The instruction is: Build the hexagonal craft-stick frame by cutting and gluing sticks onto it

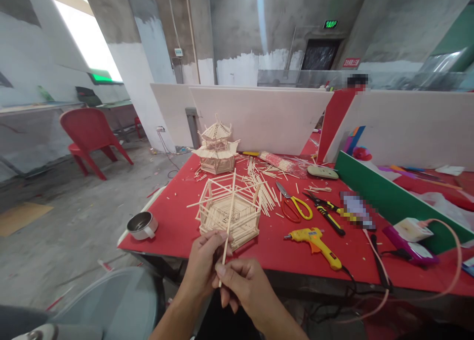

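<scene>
Both my hands pinch one thin wooden stick (230, 209) that stands nearly upright in front of me. My left hand (202, 266) grips it near the lower part, and my right hand (244, 283) holds its bottom end with thumb and fingers closed. Behind the stick, on the red table (174, 226), sits a six-sided base built of sticks (227, 211). Farther back stands a finished small stick pagoda (217, 145). Loose sticks (261, 184) lie scattered between them.
To the right lie yellow-handled scissors (294, 204), black-and-yellow pliers (326, 211) and a yellow glue gun (318, 241) with its cord. A metal cup (141, 225) sits at the table's left corner. White partitions stand behind; a red chair (91, 135) is at left.
</scene>
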### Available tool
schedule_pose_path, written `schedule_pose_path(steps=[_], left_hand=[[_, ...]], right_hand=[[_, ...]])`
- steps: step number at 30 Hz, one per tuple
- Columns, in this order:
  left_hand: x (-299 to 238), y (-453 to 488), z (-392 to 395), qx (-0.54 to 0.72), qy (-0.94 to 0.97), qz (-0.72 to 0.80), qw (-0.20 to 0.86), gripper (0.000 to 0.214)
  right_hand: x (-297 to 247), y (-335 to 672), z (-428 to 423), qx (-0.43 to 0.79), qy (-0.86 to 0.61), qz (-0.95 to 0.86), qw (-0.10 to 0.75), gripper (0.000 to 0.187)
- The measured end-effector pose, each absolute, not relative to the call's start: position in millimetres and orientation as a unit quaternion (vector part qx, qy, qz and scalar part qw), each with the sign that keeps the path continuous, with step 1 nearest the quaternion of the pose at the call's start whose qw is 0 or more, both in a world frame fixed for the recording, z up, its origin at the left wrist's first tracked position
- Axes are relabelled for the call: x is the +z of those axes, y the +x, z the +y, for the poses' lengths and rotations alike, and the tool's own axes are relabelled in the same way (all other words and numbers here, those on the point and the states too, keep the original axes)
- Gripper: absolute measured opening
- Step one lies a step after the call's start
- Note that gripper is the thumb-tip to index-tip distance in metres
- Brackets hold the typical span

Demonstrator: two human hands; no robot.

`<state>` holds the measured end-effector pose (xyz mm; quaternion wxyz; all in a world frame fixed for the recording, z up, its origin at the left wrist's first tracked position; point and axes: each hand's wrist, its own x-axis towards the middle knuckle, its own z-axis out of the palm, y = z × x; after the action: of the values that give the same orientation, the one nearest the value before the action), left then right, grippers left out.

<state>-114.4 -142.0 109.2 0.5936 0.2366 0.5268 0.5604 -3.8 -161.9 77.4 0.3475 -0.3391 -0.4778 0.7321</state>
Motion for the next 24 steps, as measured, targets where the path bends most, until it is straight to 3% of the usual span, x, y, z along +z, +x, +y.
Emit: schedule_pose_path(steps=[24], left_hand=[[104.0,-115.7,-141.0,0.563,0.235,0.532,0.587,0.027]], right_hand=[[81.5,-4.1,-161.4,0.730,-0.339,-0.480,0.348,0.055]])
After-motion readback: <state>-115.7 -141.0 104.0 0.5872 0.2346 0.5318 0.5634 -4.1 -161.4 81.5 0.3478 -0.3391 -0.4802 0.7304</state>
